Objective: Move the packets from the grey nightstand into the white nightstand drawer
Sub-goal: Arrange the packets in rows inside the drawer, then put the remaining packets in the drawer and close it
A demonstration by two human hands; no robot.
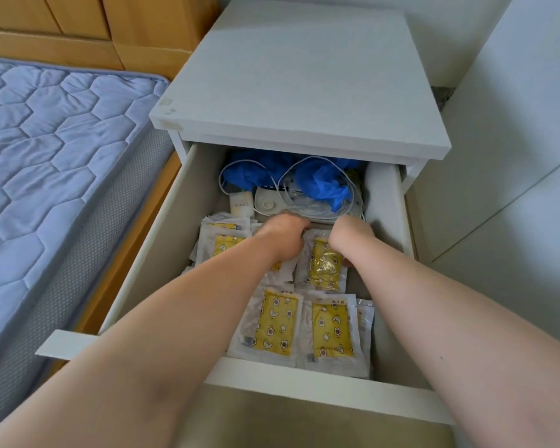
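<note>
Bed (46,140) lying at left, beside the white nightstand (298,76). Drawer (162,227) standing open, packets (324,270) lying stacked across its floor. Left grip (283,236) and right grip (349,236) curling round one far stack from either side. Blue plastic (324,185) and white cable (353,189) crowding the far end, just beyond the knuckles.

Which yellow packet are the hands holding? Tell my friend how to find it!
Find the white nightstand with its drawer pulled open. Look toward the back of the drawer, just before the blue crumpled stuff. The yellow packet there is the only one held between the left hand and the right hand; the front packets lie untouched.
</note>
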